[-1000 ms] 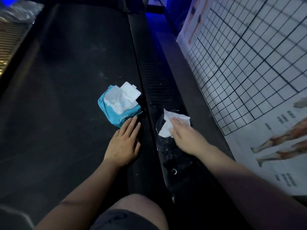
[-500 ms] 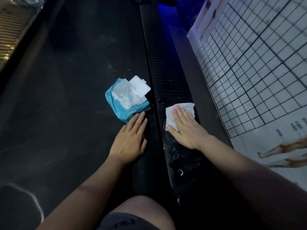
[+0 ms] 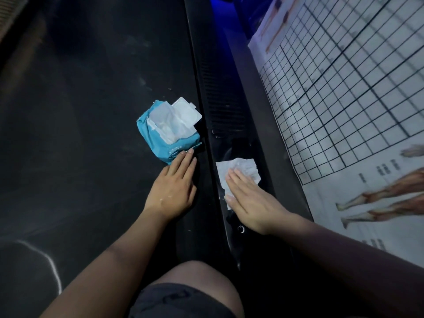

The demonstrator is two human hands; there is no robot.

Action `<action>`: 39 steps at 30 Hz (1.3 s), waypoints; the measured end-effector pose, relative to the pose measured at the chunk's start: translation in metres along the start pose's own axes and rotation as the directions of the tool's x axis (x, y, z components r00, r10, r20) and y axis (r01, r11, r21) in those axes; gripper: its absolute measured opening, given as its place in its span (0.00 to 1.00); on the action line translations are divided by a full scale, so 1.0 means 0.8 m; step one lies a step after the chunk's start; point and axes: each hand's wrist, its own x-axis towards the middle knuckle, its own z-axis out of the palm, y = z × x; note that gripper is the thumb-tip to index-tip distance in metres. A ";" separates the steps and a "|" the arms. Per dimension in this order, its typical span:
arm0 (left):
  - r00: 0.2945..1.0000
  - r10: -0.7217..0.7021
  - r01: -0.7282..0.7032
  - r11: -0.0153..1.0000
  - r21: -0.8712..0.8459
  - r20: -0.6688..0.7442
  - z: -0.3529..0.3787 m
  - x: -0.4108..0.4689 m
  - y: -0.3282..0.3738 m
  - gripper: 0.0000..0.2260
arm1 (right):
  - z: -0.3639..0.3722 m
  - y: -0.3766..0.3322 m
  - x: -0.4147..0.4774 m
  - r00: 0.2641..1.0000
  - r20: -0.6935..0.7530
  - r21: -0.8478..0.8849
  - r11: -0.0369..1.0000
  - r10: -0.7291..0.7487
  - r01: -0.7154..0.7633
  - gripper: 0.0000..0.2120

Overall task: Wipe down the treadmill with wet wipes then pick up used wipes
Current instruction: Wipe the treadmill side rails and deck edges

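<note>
1. Head view: a thin, white, crumpled wet wipe (image 3: 245,167) lies spread flat on the treadmill's glossy black plastic side rail (image 3: 220,99). Its edges are creased and ragged.
2. The right hand (image 3: 250,203) presses on the wipe with straight fingers held together, gripping nothing. It covers the wipe's near part.
3. The left hand (image 3: 172,191) rests flat and relaxed on the dark rubber treadmill belt (image 3: 91,111). Its fingertips touch the near edge of a soft teal wipes pack (image 3: 151,141), whose white flip lid stands open with a sheet showing.
4. A white gridded wall chart (image 3: 344,88) stands beyond the rail.
</note>
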 end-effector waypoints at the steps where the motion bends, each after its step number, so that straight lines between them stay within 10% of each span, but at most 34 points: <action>1: 1.000 -0.001 0.001 1.000 -0.003 -0.003 0.000 0.000 0.000 0.31 | 0.004 0.000 0.004 1.000 0.018 -0.009 1.000 0.007 -0.007 0.33; 10: 1.000 -0.003 0.003 1.000 0.002 0.021 -0.003 0.000 0.000 0.31 | -0.044 0.043 0.119 0.975 0.030 0.007 0.976 0.218 -0.218 0.37; 21: 0.994 -0.082 0.081 0.996 -0.024 -0.075 -0.010 -0.008 0.002 0.32 | -0.024 0.059 0.000 0.910 0.235 -0.140 0.914 -0.342 0.380 0.30; 28: 0.967 -0.249 0.247 0.968 -0.055 -0.045 -0.007 -0.002 0.005 0.36 | -0.008 0.032 0.011 0.993 -0.029 0.162 0.980 -0.111 0.114 0.24; 33: 0.967 -0.254 0.253 0.961 -0.110 0.001 0.001 0.002 0.003 0.35 | 0.017 0.020 0.044 0.996 -0.053 -0.127 0.990 -0.070 0.063 0.29; 39: 0.971 -0.238 0.237 0.967 -0.094 0.006 0.003 0.003 0.001 0.33 | -0.029 0.039 0.118 0.996 -0.021 -0.014 0.996 0.088 -0.088 0.33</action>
